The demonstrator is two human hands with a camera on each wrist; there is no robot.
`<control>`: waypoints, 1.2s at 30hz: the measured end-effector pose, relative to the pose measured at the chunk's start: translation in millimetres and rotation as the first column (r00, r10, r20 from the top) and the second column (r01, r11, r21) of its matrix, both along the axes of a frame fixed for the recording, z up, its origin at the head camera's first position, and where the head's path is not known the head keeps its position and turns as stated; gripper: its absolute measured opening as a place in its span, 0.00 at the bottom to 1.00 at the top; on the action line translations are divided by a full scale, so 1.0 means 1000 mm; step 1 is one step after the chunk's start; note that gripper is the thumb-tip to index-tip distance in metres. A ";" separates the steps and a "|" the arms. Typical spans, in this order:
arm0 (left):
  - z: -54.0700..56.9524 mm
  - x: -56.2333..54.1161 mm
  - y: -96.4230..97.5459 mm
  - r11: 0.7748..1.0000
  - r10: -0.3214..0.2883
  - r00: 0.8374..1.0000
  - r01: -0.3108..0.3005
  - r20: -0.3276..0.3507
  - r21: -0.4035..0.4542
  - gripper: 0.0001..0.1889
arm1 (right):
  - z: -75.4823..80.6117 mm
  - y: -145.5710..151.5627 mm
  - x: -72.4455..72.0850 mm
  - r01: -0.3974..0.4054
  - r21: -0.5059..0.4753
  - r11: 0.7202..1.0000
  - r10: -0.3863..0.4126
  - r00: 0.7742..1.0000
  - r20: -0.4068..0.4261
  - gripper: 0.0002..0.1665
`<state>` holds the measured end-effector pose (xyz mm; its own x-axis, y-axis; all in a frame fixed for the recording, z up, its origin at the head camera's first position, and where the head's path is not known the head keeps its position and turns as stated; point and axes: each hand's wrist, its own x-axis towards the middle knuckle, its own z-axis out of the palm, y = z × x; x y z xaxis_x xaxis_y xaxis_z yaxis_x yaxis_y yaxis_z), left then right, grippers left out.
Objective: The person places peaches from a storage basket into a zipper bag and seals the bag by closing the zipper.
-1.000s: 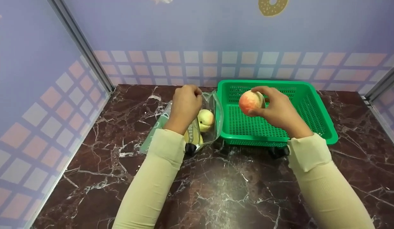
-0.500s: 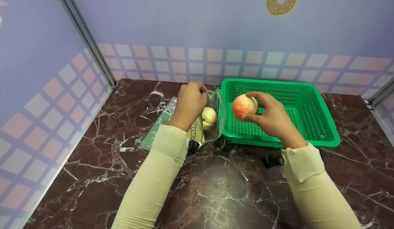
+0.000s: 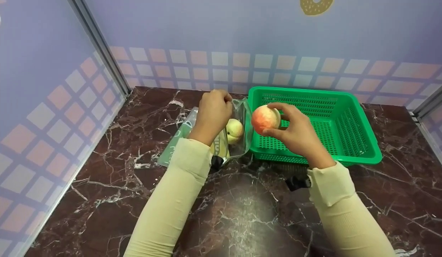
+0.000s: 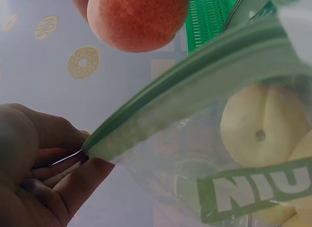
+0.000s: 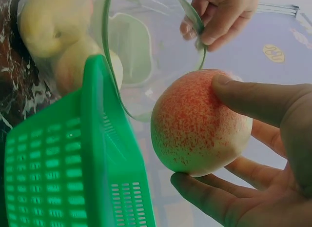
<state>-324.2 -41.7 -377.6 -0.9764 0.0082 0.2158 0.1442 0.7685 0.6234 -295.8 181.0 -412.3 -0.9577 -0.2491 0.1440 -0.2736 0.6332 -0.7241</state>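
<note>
My left hand (image 3: 214, 112) pinches the rim of a clear zip bag (image 3: 244, 142) with green print, and the bag's mouth gapes toward the right. Inside the bag lie pale yellow peaches (image 4: 263, 122), partly hidden by my left hand in the head view. A red-and-cream peach (image 3: 265, 120) is held between the thumb and fingers of my right hand (image 3: 299, 134). In the head view that peach overlaps the left rim of the green basket (image 3: 363, 125), close to the bag's mouth. The right wrist view shows the peach (image 5: 197, 124) just in front of the bag's opening.
The basket stands on a dark marbled tabletop (image 3: 242, 214), right beside the bag. Behind the table rises a purple wall panel (image 3: 206, 25) with a checked band, and another panel (image 3: 39, 71) closes off the left side.
My right hand has carried the peach leftward from over the basket to its left rim, near the bag. The left hand keeps its pinch on the bag, and the head view has shifted slightly.
</note>
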 end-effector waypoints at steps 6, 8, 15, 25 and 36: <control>0.000 0.000 -0.001 1.000 -0.002 1.000 0.002 0.004 -0.011 0.14 | -0.004 -0.008 0.001 -0.007 -0.006 1.000 0.007 1.000 -0.006 0.39; 0.000 0.000 0.000 1.000 -0.008 1.000 0.008 0.001 -0.015 0.14 | -0.005 -0.009 0.002 -0.005 -0.009 1.000 0.005 1.000 -0.007 0.39; 0.000 -0.001 0.001 1.000 -0.002 1.000 0.002 0.004 -0.020 0.13 | -0.007 -0.017 0.003 -0.019 -0.038 0.999 0.019 1.000 -0.013 0.39; 0.001 -0.002 0.002 1.000 0.011 1.000 -0.010 0.028 -0.026 0.13 | -0.008 -0.029 0.004 -0.031 -0.065 0.997 0.030 0.999 -0.018 0.39; 0.002 -0.001 0.000 0.999 0.009 1.000 -0.009 0.003 -0.048 0.13 | -0.011 -0.039 0.003 -0.039 -0.070 0.997 0.037 0.999 -0.036 0.39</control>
